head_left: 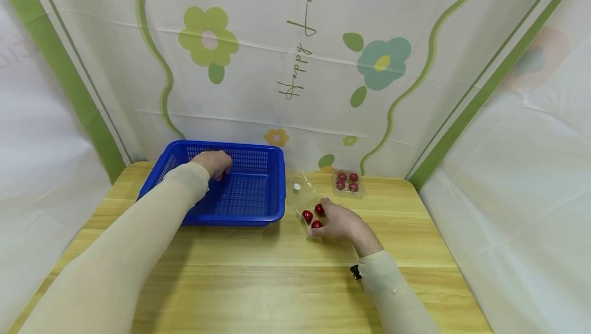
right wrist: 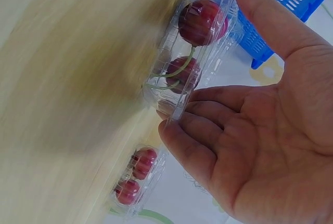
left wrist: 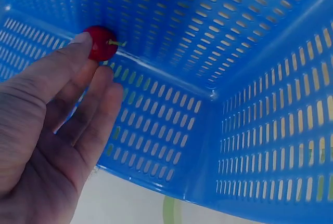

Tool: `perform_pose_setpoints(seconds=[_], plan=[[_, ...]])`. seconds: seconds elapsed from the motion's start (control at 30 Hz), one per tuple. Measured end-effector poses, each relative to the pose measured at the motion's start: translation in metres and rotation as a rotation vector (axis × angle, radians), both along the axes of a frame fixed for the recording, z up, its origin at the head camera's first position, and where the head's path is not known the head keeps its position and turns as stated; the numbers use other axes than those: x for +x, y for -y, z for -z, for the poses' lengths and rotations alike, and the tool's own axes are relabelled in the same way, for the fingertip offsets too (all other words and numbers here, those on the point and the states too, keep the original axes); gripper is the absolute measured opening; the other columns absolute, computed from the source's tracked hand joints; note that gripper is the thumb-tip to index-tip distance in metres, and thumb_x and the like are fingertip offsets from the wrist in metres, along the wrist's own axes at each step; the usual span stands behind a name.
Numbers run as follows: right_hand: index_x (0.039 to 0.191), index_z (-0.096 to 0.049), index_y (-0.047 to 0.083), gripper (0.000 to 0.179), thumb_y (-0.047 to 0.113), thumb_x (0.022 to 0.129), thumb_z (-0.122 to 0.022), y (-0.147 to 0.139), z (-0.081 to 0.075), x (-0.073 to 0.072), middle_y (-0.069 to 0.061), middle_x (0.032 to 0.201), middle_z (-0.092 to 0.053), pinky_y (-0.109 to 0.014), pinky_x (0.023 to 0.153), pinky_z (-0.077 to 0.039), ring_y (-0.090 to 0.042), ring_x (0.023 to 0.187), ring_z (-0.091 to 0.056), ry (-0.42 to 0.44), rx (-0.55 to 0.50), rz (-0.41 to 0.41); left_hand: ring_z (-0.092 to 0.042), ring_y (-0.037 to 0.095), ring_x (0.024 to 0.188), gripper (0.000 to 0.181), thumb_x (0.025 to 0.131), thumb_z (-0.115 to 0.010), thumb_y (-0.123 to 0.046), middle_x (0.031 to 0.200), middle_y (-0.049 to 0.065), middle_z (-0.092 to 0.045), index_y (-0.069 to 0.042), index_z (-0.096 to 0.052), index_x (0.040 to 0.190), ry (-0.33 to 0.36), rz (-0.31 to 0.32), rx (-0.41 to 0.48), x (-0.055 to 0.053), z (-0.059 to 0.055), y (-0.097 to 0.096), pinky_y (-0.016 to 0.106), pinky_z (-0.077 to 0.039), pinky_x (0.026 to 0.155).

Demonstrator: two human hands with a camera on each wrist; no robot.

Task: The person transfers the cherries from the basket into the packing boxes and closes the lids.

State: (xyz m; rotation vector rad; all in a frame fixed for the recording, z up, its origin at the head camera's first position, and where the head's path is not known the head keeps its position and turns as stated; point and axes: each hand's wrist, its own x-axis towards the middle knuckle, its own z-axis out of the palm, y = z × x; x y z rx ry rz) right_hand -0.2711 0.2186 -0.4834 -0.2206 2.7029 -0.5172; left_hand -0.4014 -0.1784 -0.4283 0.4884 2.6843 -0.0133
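Inside the blue plastic basket [head_left: 276,216], my left hand [head_left: 213,163] pinches a red cherry [left wrist: 102,43] between thumb and fingertips. Its short green stem shows in the left wrist view. My right hand [head_left: 342,222] holds a clear plastic box [right wrist: 169,102] on the table, thumb on one side and fingers on the other. Several cherries [head_left: 307,215] lie in that box, some with green stems. The box's clear lid [head_left: 306,185] is folded back toward the wall, with a white spot on it.
A second clear box [head_left: 353,176] of red cherries stands at the back of the wooden table [head_left: 277,288], right of the first. Behind hangs a white curtain [head_left: 258,67] with printed flowers. A small black object [head_left: 355,272] shows by the right sleeve.
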Motion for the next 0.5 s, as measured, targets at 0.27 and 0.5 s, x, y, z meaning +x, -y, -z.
perform_pose_setpoints(seconds=[0.27,0.5], plan=[[0.184,-0.03,0.0,0.122,0.053,0.097,-0.097,0.0003,-0.0002,-0.0003,-0.028,0.18,-0.052,-0.069,0.135,-0.049,-0.051,0.162,-0.058,-0.003,0.001,-0.001,-0.07,0.029,0.101,0.034,0.096,-0.081,0.011,0.119,0.014,-0.082,-0.005,-0.082,0.126,0.017,-0.045,0.026,0.0111,0.0,-0.0019,0.047,-0.066,0.092],[0.184,-0.031,-0.001,0.123,0.053,0.096,-0.098,0.0,0.0003,-0.0002,-0.028,0.179,-0.053,-0.068,0.135,-0.049,-0.051,0.162,-0.058,-0.004,-0.004,0.0,-0.069,0.028,0.099,0.029,0.097,-0.081,0.009,0.114,0.011,-0.08,-0.008,-0.082,0.121,0.043,-0.026,0.01,0.0089,0.0016,-0.0042,0.045,-0.065,0.09]])
